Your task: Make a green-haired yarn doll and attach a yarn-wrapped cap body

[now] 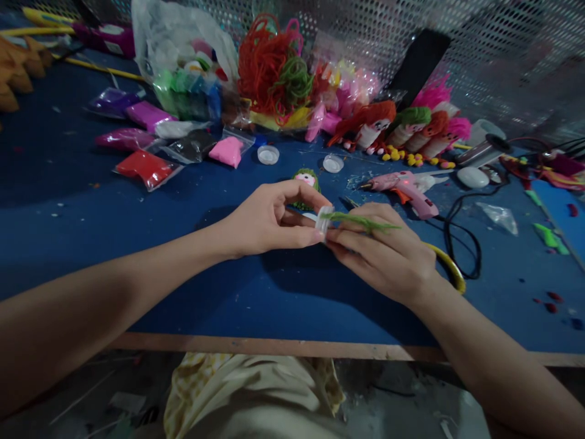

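Note:
Between the fingertips and thumb of my left hand (269,219) is a small whitish, ridged plastic ring-like piece (323,223), perhaps a bottle neck. A strand of green yarn (365,221) runs from it to the right, across the fingers of my right hand (388,250). The right fingers are bent together, their tips against the plastic piece; what they pinch is partly hidden. Just behind my left fingers stands a small doll head with green hair (307,177), its lower part covered. Two round clear plastic lids (268,155) lie beyond it.
A pink glue gun (404,186) with its black cord (478,244) lies at right. Yellow scissor handles (450,268) show beside my right wrist. Yarn-haired dolls (370,128), red and green yarn (267,67) and bagged clay (146,169) line the back. The table's wooden edge (274,346) is nearest me.

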Available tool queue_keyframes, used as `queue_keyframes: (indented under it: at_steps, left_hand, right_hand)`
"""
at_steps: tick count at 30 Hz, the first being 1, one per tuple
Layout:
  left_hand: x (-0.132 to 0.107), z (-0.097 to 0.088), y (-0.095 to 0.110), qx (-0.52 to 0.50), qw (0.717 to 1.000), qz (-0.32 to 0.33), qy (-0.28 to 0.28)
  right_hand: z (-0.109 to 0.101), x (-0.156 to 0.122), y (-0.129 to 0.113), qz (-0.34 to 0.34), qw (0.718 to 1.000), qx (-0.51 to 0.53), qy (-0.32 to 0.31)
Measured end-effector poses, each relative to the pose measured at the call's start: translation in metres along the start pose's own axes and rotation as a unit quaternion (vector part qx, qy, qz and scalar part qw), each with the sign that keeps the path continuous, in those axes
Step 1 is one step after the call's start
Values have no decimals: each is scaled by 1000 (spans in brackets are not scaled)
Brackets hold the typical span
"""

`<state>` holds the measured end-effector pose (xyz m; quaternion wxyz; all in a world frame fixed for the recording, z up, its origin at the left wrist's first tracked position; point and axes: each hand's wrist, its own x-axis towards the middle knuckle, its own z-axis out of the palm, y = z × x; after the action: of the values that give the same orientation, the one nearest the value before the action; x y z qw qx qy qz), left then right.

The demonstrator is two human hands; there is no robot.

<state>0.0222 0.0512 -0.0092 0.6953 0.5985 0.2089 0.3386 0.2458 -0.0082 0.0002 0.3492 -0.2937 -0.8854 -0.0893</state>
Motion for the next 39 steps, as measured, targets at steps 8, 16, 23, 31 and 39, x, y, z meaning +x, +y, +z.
queue_keyframes:
  at_steps: [8, 16, 23, 31, 39]
  left_hand:
    - [-1, 2, 0, -4, 1000, 4, 10]
    - [-2, 5, 2, 5, 1000, 27, 10]
    - [-4, 7, 6, 6, 1000, 11, 5]
    - [-4, 6, 6, -2, 1000, 1, -4]
    - [-2, 6, 2, -20, 1000, -1, 2]
  right_hand:
    - [6, 2, -4, 39, 998, -35, 34]
    - [0, 4, -5, 34, 999, -15, 36]
    - [-3, 6, -8, 62, 996, -44, 38]
    - [-2, 5, -8, 59, 997, -26, 30]
    - [0, 4, -2, -20, 998, -51, 19]
